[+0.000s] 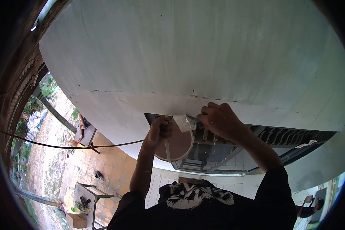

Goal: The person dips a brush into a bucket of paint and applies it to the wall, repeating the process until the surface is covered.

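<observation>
My left hand [160, 129] is closed, thumb up, at the edge of a thin white sheet [182, 123] smeared with white paste. From this hand a pale narrow strip [167, 150] runs down across a round, pinkish-brown bucket or disc [179, 145]. My right hand [220, 119] is closed just right of the sheet, its fingers pinching what looks like a putty knife [194, 120], mostly hidden by fingers and paste. Both hands are raised in front of a pale wall [203, 57], just below a line of cracks and small holes [193, 96].
A window opening with a slatted grille [291, 136] lies behind and right of the hands. A dark cable [84, 147] crosses at left. Below left stand a table [90, 207] with a cardboard box [76, 220] and a bench [86, 134] with a person. Another person [312, 209] is at lower right.
</observation>
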Available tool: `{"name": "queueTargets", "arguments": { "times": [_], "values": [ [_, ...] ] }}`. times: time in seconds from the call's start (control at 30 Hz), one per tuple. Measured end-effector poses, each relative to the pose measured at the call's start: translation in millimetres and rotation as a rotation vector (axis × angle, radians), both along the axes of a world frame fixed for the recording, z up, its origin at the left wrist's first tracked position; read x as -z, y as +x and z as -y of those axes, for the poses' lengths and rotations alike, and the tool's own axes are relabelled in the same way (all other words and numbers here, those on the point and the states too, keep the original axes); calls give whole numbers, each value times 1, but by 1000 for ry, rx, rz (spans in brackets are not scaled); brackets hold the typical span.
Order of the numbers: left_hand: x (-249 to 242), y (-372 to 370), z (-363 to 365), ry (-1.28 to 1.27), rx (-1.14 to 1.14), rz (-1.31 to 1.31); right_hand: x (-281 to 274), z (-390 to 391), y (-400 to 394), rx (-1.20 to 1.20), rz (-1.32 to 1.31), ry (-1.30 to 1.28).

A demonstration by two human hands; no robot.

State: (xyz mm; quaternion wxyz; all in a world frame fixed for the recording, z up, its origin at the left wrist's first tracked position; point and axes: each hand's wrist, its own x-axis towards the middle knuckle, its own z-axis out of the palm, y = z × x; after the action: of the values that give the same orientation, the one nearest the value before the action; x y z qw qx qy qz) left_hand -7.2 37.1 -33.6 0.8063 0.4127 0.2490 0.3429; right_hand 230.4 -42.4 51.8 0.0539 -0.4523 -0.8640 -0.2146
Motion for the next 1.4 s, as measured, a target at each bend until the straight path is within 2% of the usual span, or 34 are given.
{"name": "queueTargets", "arguments": {
  "times": [0.07, 0.27, 0.53, 0.7, 0.77, 0.87, 0.93, 1.0, 1.07, 1.13, 1.17, 1.23, 1.4],
  "values": [
    [5, 2, -2, -18, -17, 24, -12, 9, 4, 50, -132, 41],
    [8, 0, -5, -50, -45, 43, -37, 24, 10, 83, -276, 162],
    [11, -5, -12, -58, -49, 91, -62, 40, 19, 129, -374, 356],
    [11, -2, -9, -57, -58, 85, -61, 48, 22, 185, -420, 378],
    [16, -2, -10, -67, -43, 106, -53, 50, 23, 136, -452, 385],
    [22, -2, -9, -88, -24, 119, -20, 53, 15, 175, -582, 321],
    [29, -3, -8, -118, -40, 122, 20, 58, 3, 204, -717, 117],
    [35, -2, -3, -142, -49, 126, 101, 52, 3, 98, -716, 153],
    [42, -1, 5, -145, -130, 120, 151, 67, 5, 179, -628, -89],
    [63, 1, 5, -123, -80, 127, 189, 78, 9, 128, -676, 27],
    [66, 8, 7, -152, -151, 65, 204, 83, 14, 106, -712, 10],
    [81, 10, 7, -173, -60, 125, 215, 93, 20, 208, -722, -177],
    [108, 24, 9, -236, -51, 119, 242, 114, 34, 239, -750, -85]
  ]
}}
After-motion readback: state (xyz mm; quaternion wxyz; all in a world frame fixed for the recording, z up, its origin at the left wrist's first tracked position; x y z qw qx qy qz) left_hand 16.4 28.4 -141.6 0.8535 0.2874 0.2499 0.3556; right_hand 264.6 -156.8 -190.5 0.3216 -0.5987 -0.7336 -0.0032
